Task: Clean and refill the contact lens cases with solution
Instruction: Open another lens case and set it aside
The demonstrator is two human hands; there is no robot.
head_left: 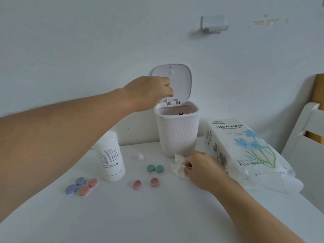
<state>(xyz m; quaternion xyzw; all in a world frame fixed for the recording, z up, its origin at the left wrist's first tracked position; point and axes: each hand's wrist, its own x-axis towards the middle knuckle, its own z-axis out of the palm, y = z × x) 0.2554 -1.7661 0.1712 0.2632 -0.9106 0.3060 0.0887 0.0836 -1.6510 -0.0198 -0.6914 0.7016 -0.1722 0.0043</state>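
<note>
White tabletop (pixel 157 216) against white wall: left hand (pixel 149 92), fingers curled, over open bin (pixel 177 134); whether it holds anything is hidden. Right hand (pixel 201 167) pinches crumpled tissue (pixel 178 166) beside tissue pack (pixel 245 148). Green lens case (pixel 155 169), pink caps (pixel 145 182), purple and pink cases (pixel 81 186) near solution bottle (pixel 110 158).

Before you lies a white table (pixel 157 216) set against a pale wall (pixel 87 41), which carries a small white bracket (pixel 213 25) and some chipped paint (pixel 266 21) high to your right. At the right edge you can see a white chair (pixel 305 137) pulled near the table, with a strip of wooden furniture (pixel 319 92) behind it.
</note>
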